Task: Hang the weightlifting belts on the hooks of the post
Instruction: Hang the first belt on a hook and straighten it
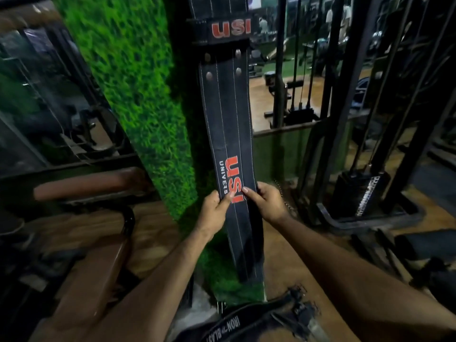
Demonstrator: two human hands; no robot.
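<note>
Head view, nearest first: a second belt (249, 324), black and frayed, lies across the bottom edge between the two forearms, white lettering on its strap. Just beyond it a strip of grass mat (232, 287) covers the floor at the foot of the post.

Further out, both hands meet on a long black belt (228, 124) that hangs straight down in front of the post. The left hand (214, 208) grips its left edge, thumb laid across the front face near the red USI lettering, the other fingers wrapped behind and out of sight. The right hand (266, 202) pinches the right edge the same way, thumb on the front, fingers curled behind. The thumbs nearly touch over the lettering.

Above the hands the belt runs up past rivets to a wider band with a second red USI mark; its top leaves the picture, so whether it sits on a hook cannot be told. The post (138, 99) behind is clad in green turf.

To the left stands a brown padded bench (88, 183). Far right, a weight stack (362, 191) sits in a black frame.
</note>
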